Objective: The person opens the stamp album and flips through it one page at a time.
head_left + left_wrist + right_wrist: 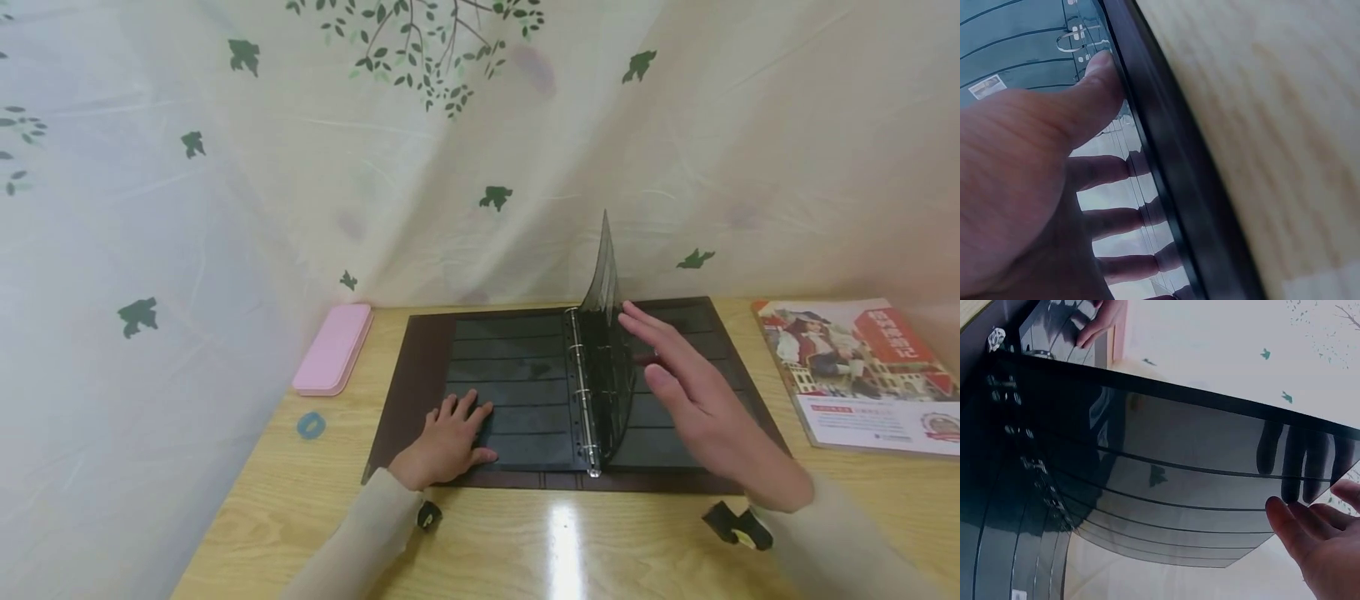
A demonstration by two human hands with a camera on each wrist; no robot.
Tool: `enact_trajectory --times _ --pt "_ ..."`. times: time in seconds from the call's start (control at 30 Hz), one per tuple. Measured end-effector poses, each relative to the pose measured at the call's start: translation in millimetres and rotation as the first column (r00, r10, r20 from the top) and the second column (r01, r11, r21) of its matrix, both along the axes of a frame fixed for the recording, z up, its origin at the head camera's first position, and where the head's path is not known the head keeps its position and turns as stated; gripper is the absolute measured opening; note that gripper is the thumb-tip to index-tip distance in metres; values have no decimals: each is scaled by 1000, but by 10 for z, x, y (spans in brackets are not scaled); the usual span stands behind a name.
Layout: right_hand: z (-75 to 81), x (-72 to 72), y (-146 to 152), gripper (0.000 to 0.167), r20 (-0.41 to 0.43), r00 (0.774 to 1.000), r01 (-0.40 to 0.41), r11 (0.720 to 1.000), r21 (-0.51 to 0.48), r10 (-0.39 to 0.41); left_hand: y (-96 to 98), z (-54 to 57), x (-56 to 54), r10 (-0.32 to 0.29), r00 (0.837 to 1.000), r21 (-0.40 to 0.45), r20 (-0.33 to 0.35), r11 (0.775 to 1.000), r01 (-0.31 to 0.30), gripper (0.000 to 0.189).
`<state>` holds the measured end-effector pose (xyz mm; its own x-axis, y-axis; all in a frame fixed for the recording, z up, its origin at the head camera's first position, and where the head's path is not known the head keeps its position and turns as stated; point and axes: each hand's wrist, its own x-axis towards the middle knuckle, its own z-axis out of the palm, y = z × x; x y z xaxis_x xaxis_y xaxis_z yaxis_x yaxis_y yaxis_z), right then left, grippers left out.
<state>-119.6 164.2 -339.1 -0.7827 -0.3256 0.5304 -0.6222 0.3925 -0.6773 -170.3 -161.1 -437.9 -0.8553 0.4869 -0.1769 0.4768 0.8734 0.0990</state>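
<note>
An open ring binder with a dark brown cover and black pocketed pages lies on the wooden table. Spread flat, my left hand rests on the lower part of its left page. One page stands upright from the metal rings, curving at its top. Beside its right face is my right hand, fingers straight. In the right wrist view the fingertips are at the outer edge of the raised page and seem to touch it. A small picture shows in a pocket in the left wrist view.
A pink case and a small blue ring-shaped item lie left of the binder. An illustrated book lies to its right. Behind the table hangs a pale cloth with leaf and bird prints.
</note>
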Motion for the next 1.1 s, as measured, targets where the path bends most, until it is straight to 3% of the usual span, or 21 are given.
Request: enact_trajectory --times 0.2,0.43,0.6,0.83,0.97,1.1 --pt "-76 -89 -59 51 -25 999 -43 998 -50 41 3 -6 -8 -2 1000 -9 -5 1000 2 73" --pt "-243 -181 -82 53 109 993 42 999 19 -44 14 8 -9 -9 1000 -17 -16 1000 9 73" --pt "-350 -223 -125 54 154 987 43 998 41 -48 -12 51 -8 -14 1000 -5 10 1000 14 73" --pt "-454 -253 -183 53 132 991 0 999 42 -5 -88 164 -49 -26 997 67 70 998 21 71" --pt "-528 -273 -195 52 103 994 -36 999 41 31 -142 253 -81 -27 999 132 24 991 23 65" --pt "-612 -287 -217 48 112 994 -23 996 81 14 -209 412 -92 0 999 199 -41 980 8 57"
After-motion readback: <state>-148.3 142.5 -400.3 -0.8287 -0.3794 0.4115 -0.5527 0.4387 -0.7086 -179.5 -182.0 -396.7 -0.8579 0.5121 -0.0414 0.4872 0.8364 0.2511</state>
